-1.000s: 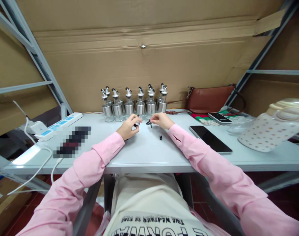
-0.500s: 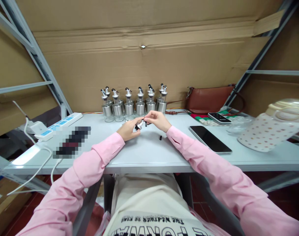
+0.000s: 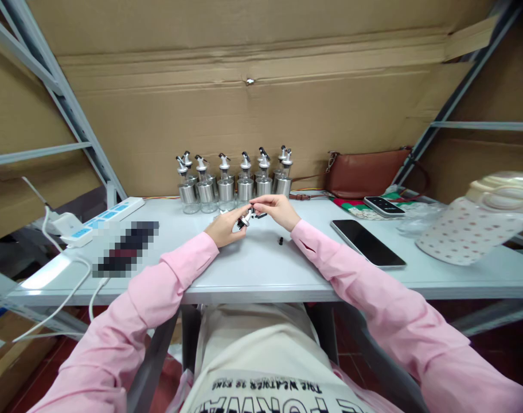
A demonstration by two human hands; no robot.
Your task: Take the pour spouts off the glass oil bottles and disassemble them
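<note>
My left hand is closed around a small silver-and-black bottle pourer, tilted above the table. My right hand meets it from the other side, fingertips pressed together at the pourer's narrow end. A thin black flap sticks out there beneath the right fingers; how it joins the pourer is too small to tell. On the tabletop below my right hand lies a small black cap. Glass bottles with steel sleeves, topped by similar pourers, stand in rows behind my hands.
A white power strip with cables and a pixelated object lie at the left. To the right are a black phone, a small keypad device, a brown bag and a dotted jug. Cardboard walls the back.
The black flap at the pourer's end has swung from pointing down to pointing right. My right fingers have shifted slightly left and stretched over the tip; my left hand has hardly moved.
</note>
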